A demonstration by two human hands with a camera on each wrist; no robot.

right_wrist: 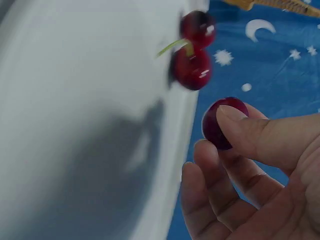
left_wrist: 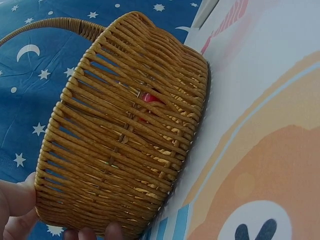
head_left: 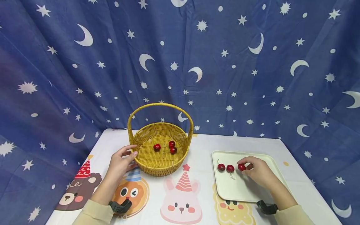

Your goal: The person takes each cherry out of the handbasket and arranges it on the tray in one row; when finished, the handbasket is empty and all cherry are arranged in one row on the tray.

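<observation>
A yellow wicker basket (head_left: 157, 171) with a tall arched handle stands on the table, three red cherries (head_left: 157, 147) lying inside. My left hand (head_left: 120, 162) grips its left side, thumb at the rim and fingers against the outer wall; in the left wrist view part of that hand (left_wrist: 17, 205) is cut off. Over the cream tray (head_left: 233, 190) at the right, my right hand (head_left: 260, 172) pinches a cherry (right_wrist: 225, 122) between thumb and fingers. Two more cherries with stems, a left one (head_left: 221, 167) and a right one (head_left: 230, 168), lie on the tray beside it.
A white tablecloth (head_left: 199, 150) with cartoon animals and treats covers the table. Behind it hangs a blue curtain (head_left: 213, 78) with moons and stars. The basket's handle (head_left: 160, 104) rises high above its bowl. A low raised rim borders the tray.
</observation>
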